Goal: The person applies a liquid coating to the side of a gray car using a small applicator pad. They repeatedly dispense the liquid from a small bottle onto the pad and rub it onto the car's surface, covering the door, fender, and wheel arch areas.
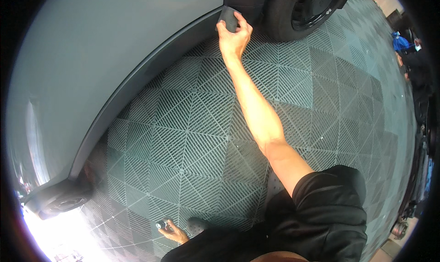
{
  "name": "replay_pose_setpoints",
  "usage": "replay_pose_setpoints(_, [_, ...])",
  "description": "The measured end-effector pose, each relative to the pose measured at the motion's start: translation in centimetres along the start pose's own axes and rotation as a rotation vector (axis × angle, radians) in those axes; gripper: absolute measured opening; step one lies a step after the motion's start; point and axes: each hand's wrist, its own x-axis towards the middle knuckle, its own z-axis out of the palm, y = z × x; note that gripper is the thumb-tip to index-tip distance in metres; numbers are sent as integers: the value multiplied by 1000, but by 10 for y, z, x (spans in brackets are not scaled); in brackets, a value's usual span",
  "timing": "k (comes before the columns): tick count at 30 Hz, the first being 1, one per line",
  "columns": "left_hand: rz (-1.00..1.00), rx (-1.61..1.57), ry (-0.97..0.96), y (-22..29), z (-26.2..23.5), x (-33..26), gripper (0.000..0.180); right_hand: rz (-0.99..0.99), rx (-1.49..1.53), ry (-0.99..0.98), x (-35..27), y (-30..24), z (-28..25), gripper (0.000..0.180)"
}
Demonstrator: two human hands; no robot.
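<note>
My right arm stretches far forward, and my right hand [234,38] grips a dark grey sponge block [228,20] between thumb and fingers. The block sits against the dark lower trim [183,36] of a grey vehicle [114,37], close to the edge of its wheel arch. Low in the view, my left hand [174,233] is closed around a small dark container with a pale round end [161,224]. Most of that container is hidden by the fingers, so its exact kind is unclear.
A black tyre [286,28] stands just right of the sponge, and another wheel [62,200] shows at the lower left. Ribbed grey floor tiles [188,133] lie beneath me. Blue cloth [401,42] and dark items line the right edge. My dark shoe [197,225] is near my left hand.
</note>
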Motion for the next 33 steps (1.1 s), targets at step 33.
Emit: replay_pose_setpoints(33, [-17, -39, 12, 1, 8, -3, 42, -1031, -392, -49, 78, 83, -52, 56])
